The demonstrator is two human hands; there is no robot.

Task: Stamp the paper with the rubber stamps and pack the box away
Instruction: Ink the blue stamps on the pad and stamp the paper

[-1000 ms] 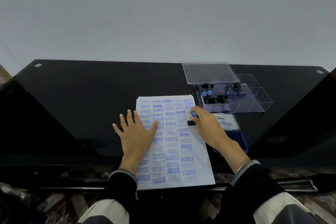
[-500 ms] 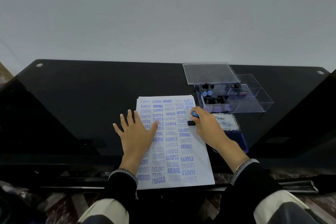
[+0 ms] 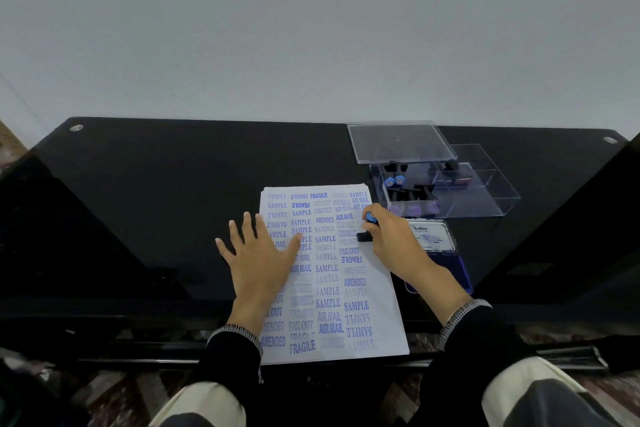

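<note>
A white sheet of paper (image 3: 367, 291) covered in blue stamped words lies on the black glass table. My left hand (image 3: 258, 258) rests flat on the sheet's left half, fingers spread. My right hand (image 3: 391, 239) grips a rubber stamp (image 3: 367, 227) with a blue knob and black base, its base down on the paper near the right edge. A clear plastic box (image 3: 485, 199) with several more stamps stands just beyond, its clear lid (image 3: 398, 140) lying partly over the back of it. An open blue ink pad (image 3: 438, 258) sits right of the paper, partly behind my wrist.
The black glass table (image 3: 156, 201) runs wide to the left and right, with a pale wall behind it. Its near edge lies just past the paper's bottom edge. My dark sleeves fill the bottom of the view.
</note>
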